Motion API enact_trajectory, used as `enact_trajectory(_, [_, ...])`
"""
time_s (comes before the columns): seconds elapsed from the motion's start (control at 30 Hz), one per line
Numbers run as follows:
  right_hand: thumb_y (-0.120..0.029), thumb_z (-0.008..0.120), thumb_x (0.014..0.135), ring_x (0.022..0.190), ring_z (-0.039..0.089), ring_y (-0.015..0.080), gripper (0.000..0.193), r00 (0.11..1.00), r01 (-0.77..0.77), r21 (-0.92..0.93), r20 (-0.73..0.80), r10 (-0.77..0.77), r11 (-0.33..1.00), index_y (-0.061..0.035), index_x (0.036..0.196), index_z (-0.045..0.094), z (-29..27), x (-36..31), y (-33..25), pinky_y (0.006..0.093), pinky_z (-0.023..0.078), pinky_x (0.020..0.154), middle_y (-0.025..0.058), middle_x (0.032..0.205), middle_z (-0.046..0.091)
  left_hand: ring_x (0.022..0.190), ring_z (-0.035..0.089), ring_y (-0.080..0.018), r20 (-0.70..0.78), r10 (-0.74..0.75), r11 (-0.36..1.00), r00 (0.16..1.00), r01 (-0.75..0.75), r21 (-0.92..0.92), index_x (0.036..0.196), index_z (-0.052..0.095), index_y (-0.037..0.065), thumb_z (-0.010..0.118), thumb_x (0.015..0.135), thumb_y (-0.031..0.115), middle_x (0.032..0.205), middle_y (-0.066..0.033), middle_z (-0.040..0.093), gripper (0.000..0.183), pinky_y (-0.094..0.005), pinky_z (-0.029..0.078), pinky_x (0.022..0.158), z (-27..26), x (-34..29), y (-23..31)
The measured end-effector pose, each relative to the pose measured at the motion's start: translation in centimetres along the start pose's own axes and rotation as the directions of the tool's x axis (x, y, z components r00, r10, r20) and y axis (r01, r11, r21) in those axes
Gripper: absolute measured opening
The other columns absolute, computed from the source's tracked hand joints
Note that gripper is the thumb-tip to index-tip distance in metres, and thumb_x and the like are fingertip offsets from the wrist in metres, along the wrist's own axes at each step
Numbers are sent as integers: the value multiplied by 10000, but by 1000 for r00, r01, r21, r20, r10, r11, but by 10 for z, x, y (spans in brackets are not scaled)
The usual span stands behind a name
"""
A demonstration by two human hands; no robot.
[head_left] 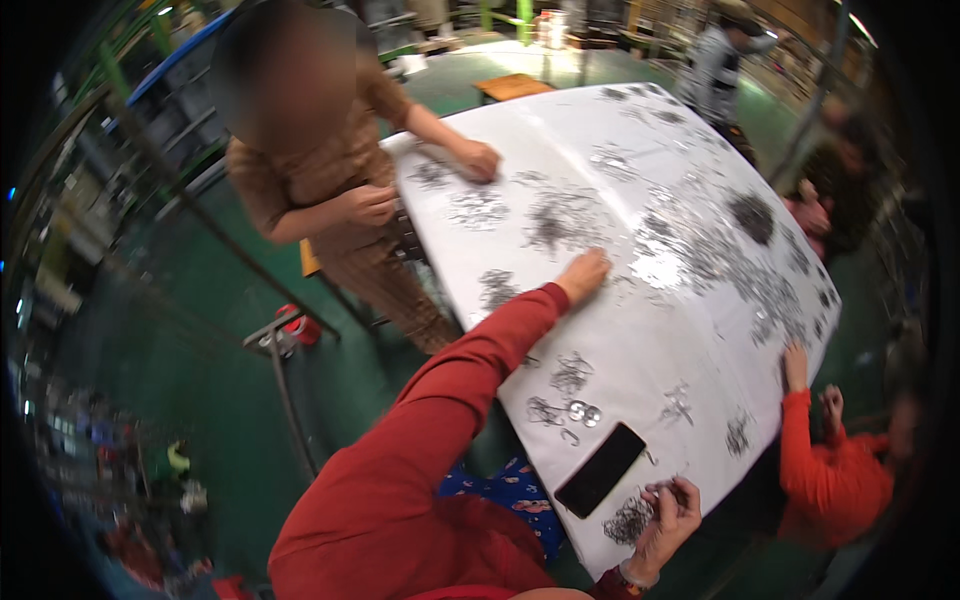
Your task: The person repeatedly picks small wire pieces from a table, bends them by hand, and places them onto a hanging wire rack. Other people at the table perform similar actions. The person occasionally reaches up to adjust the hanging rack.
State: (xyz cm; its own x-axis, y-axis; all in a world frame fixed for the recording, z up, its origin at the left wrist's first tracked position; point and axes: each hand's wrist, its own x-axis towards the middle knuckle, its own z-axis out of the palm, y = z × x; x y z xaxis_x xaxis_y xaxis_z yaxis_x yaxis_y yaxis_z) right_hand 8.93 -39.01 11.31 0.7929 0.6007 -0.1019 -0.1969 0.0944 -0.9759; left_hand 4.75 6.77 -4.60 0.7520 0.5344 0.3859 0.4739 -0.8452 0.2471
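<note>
My left hand [585,277] reaches out across the white table [690,340]. Its fingers are closed and touch down beside a loose heap of small dark wire-like pieces [560,222]; what they pinch is hidden. Low on the right, my right hand [672,522] hovers with its fingers curled in toward the thumb, and anything between them is too small to make out. Just left of it lies a small dark heap of similar pieces [627,522]. A black phone [602,470] rests near the table's edge, with small round metal items [584,412] above it.
A large spread of shiny pieces [690,250] covers the table's middle, with a dense dark pile [751,217] beyond. Across the left edge stands a person in brown [335,190], hands at the table. Another person's orange sleeve [815,465] is at the right. A metal frame [285,390] stands left.
</note>
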Motion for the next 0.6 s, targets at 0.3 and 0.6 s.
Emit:
enact_trajectory(0.3, [57, 575, 892, 787, 642, 173, 257, 952, -145, -15, 270, 144, 989, 46, 1148, 566, 38, -10, 34, 275, 587, 721, 106, 896, 627, 915, 525, -344, -137, -123, 952, 983, 78, -296, 980, 519, 7, 522, 837, 11, 956, -164, 530, 142, -422, 469, 767, -77, -88, 58])
enact_trajectory(0.6, [70, 583, 904, 791, 641, 163, 146, 935, -12, -39, 355, 25, 999, 92, 1047, 602, 91, -21, 43, 295, 590, 736, 102, 909, 623, 807, 621, -163, 86, -161, 367, 983, 141, -919, 1033, 516, -7, 537, 985, 143, 862, -79, 615, 159, -325, 496, 724, -207, -214, 185])
